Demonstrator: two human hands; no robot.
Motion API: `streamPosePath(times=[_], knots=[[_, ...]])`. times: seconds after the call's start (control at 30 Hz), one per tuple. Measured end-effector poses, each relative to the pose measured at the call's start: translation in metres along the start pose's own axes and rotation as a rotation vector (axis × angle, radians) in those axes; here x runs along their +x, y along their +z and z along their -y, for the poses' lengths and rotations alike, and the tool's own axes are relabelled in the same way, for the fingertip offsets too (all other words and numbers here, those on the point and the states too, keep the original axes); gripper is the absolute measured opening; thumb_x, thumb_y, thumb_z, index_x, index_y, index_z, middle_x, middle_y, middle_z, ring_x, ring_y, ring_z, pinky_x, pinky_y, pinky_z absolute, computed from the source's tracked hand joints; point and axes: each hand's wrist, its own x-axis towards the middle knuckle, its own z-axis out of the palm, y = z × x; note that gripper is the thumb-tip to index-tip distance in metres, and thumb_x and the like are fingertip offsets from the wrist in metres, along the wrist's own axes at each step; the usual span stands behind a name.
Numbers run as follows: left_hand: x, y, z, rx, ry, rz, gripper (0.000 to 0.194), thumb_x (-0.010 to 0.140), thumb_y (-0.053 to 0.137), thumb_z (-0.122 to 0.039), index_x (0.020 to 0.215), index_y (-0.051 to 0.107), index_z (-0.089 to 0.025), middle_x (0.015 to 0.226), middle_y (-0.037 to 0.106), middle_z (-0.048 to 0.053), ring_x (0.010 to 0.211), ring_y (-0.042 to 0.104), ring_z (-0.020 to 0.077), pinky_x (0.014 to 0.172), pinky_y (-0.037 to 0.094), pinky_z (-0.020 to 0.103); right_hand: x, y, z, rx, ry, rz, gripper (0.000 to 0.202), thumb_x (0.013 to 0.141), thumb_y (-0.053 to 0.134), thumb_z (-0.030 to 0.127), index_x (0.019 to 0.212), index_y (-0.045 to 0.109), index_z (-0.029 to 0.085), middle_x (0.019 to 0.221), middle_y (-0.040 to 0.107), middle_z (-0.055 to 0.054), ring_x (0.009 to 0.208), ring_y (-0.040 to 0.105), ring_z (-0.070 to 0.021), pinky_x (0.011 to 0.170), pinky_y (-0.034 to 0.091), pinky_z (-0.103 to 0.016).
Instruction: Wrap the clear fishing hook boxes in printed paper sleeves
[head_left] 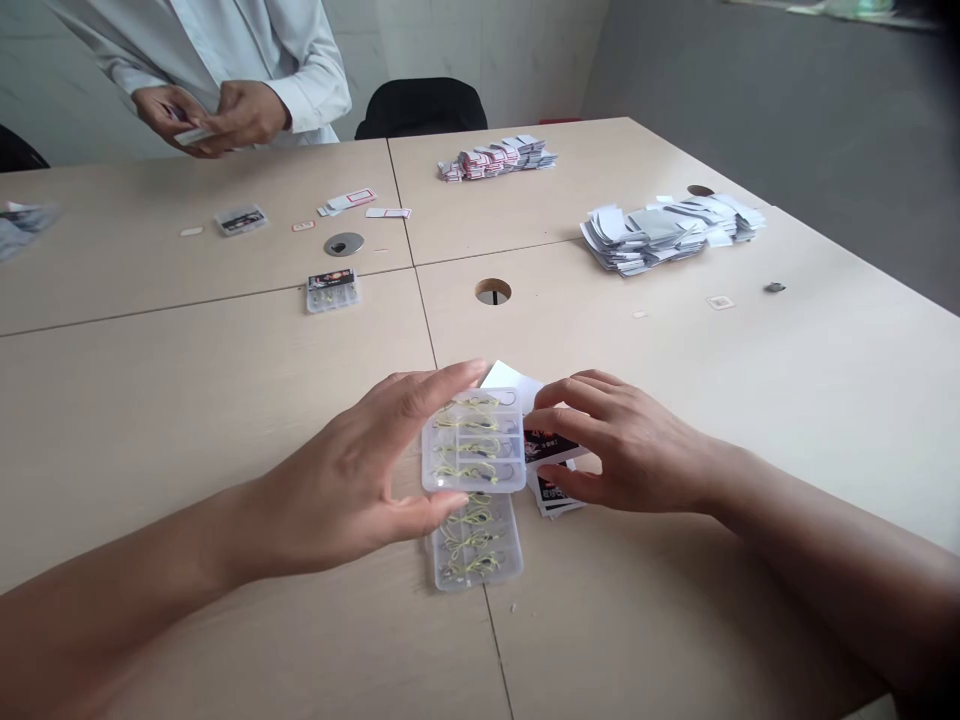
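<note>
Between the thumb and fingers of my left hand is a clear plastic hook box. Its compartments hold fishing hooks tied with yellow-green line. A second, similar hook box lies beneath it on the table, partly covered. My right hand is at the upper box's right side, its thumb and fingers curled round a black printed card. More black printed cards lie in a small stack under that hand. A white card shows behind the upper box.
Across the table, a person in a white shirt handles something small in their hands. Closed hook boxes lie left of centre. White card piles and red-edged cards lie at the back, near a cable hole.
</note>
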Motion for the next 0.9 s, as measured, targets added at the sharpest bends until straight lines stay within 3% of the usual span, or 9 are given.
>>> streamPosePath(times=[0.13, 0.23, 0.3, 0.43, 0.6, 0.77, 0.9], knots=[[0.0, 0.001, -0.003, 0.021, 0.084, -0.029, 0.084, 0.094, 0.064, -0.026, 0.159, 0.014, -0.046, 0.147, 0.05, -0.001, 0.125, 0.052, 0.0247, 0.11, 0.049, 0.042, 0.002, -0.002, 0.002, 0.04, 0.023, -0.045, 0.028, 0.09, 0.067, 0.025, 0.115, 0.062, 0.013, 0.102, 0.069, -0.013, 0.078, 0.066, -0.021, 0.065, 0.058, -0.035], [-0.002, 0.0, -0.004, 0.014, 0.08, -0.056, 0.084, 0.094, 0.066, -0.03, 0.158, 0.015, -0.049, 0.149, 0.049, -0.002, 0.127, 0.051, 0.0258, 0.111, 0.049, 0.042, 0.002, -0.004, 0.003, 0.101, 0.06, -0.064, 0.03, 0.091, 0.065, 0.023, 0.118, 0.061, 0.012, 0.106, 0.065, -0.014, 0.079, 0.067, -0.0187, 0.065, 0.059, -0.031], [-0.003, -0.001, -0.002, -0.026, 0.013, -0.075, 0.084, 0.092, 0.07, -0.036, 0.156, 0.018, -0.053, 0.15, 0.049, -0.004, 0.131, 0.05, 0.0276, 0.105, 0.054, 0.039, 0.001, -0.004, 0.004, 0.126, 0.092, -0.063, 0.031, 0.091, 0.064, 0.022, 0.12, 0.061, 0.012, 0.108, 0.063, -0.014, 0.079, 0.067, -0.0176, 0.066, 0.06, -0.03], [-0.003, -0.002, 0.007, -0.136, -0.206, -0.108, 0.088, 0.085, 0.076, -0.048, 0.152, 0.02, -0.06, 0.146, 0.054, -0.004, 0.139, 0.048, 0.0318, 0.076, 0.064, 0.026, 0.0, -0.002, 0.004, 0.168, 0.151, -0.044, 0.033, 0.091, 0.064, 0.018, 0.123, 0.06, 0.013, 0.11, 0.062, -0.013, 0.079, 0.067, -0.0168, 0.068, 0.06, -0.031], [0.003, -0.001, 0.016, -0.168, -0.32, -0.111, 0.087, 0.084, 0.076, -0.052, 0.152, 0.022, -0.06, 0.147, 0.054, -0.001, 0.142, 0.045, 0.0334, 0.067, 0.063, 0.021, 0.001, 0.0, 0.004, 0.194, 0.208, -0.054, 0.027, 0.093, 0.058, 0.012, 0.119, 0.063, 0.017, 0.108, 0.066, -0.012, 0.075, 0.066, -0.0138, 0.06, 0.056, -0.025], [0.007, -0.002, 0.015, -0.135, -0.328, -0.08, 0.086, 0.087, 0.074, -0.051, 0.155, 0.021, -0.054, 0.149, 0.051, 0.002, 0.141, 0.046, 0.0349, 0.064, 0.063, 0.021, 0.004, -0.003, 0.006, 0.281, 0.412, -0.065, 0.022, 0.093, 0.059, 0.012, 0.112, 0.067, 0.019, 0.096, 0.072, -0.006, 0.076, 0.069, -0.0145, 0.063, 0.055, -0.025], [0.007, -0.003, 0.014, -0.089, -0.319, -0.024, 0.087, 0.088, 0.072, -0.051, 0.158, 0.02, -0.047, 0.149, 0.052, 0.007, 0.139, 0.049, 0.0381, 0.059, 0.06, 0.021, 0.007, -0.008, 0.008, 0.421, 0.617, -0.106, 0.016, 0.09, 0.065, 0.023, 0.105, 0.07, 0.022, 0.087, 0.076, -0.003, 0.072, 0.068, -0.0151, 0.064, 0.055, -0.028]])
